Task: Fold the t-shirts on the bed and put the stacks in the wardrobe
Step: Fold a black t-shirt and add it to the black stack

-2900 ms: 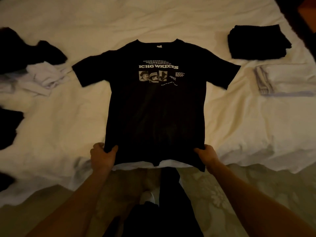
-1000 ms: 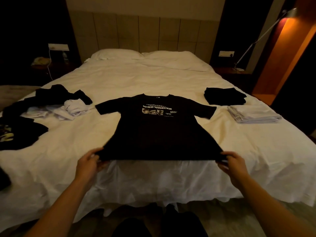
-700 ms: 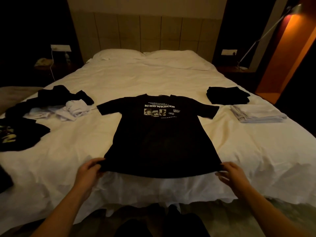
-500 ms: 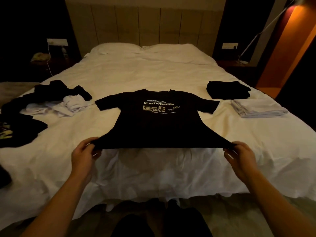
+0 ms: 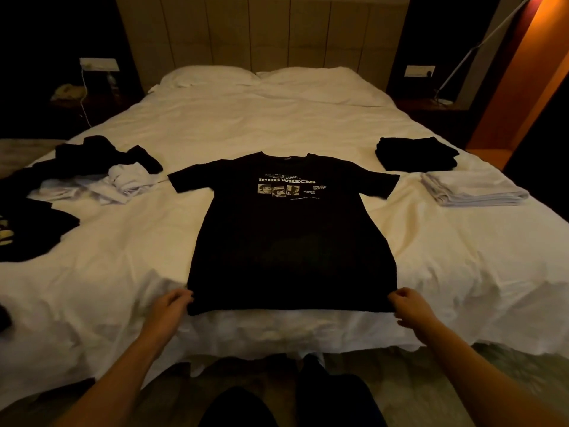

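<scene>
at bed's near edge: black t-shirt [image 5: 289, 235], flat; left hand [image 5: 171, 306] and right hand [image 5: 407, 306] pinching hem corners. risk: your uneven pull skews it, or hem slips off the bed [image 5: 277, 124].

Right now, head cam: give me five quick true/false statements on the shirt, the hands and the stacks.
1. The black t-shirt lies spread flat, print side up. True.
2. The left hand and right hand hold the shirt by its sleeves. False: each grips a bottom hem corner.
3. The folded black stack and folded white stack sit on the person's right side of the bed. True.
4. The white stack rests on top of the black stack. False: it lies beside it, nearer the person.
5. The unfolded clothes on the left are neatly folded. False: they lie in a crumpled heap.
</scene>
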Available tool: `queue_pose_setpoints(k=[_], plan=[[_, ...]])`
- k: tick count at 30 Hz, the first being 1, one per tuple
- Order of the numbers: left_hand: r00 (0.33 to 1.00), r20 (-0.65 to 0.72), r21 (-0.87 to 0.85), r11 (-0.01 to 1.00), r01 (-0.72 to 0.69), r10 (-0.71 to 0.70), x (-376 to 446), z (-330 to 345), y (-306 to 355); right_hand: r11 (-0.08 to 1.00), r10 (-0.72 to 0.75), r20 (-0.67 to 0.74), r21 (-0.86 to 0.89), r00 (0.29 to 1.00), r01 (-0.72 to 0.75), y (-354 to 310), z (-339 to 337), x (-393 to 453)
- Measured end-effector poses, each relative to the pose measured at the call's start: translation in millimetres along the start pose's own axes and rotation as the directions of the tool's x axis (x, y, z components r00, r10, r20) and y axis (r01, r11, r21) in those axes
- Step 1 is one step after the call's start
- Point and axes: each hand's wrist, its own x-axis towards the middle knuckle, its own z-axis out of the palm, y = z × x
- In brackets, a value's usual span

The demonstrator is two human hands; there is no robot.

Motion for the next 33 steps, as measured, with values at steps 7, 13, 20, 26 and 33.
queue_pose_setpoints(k=[7,13,20,26,33], plan=[[0.898,-0.227,0.420,0.870,-0.259,0.377,35.8,5.0,53.5,0.837,-0.268,-0.172,-0.529,0.948,0.140,-71.4,-1.1,29.1],[0.953,0.026,0.453,0.847,-0.280,0.301,116.4,24.1,100.8,0.801,-0.293,0.016,-0.542,0.956,0.255,-155.9,16.3,95.7],[0.965,0.255,0.497,0.865,-0.072,-0.067,188.8,19.8,134.6,0.849,-0.119,0.171,-0.493,0.978,0.190,-223.4,60.8,149.5],[0.877,0.350,0.439,0.885,0.155,-0.328,201.4,14.1,162.7,0.930,0.135,0.405,-0.366,0.904,0.025,-273.0,110.0,148.5],[0.843,0.246,0.278,0.868,0.412,-0.479,218.9,-2.4,220.9,0.985,0.111,0.697,-0.174,0.708,0.018,-364.2,153.1,160.1]])
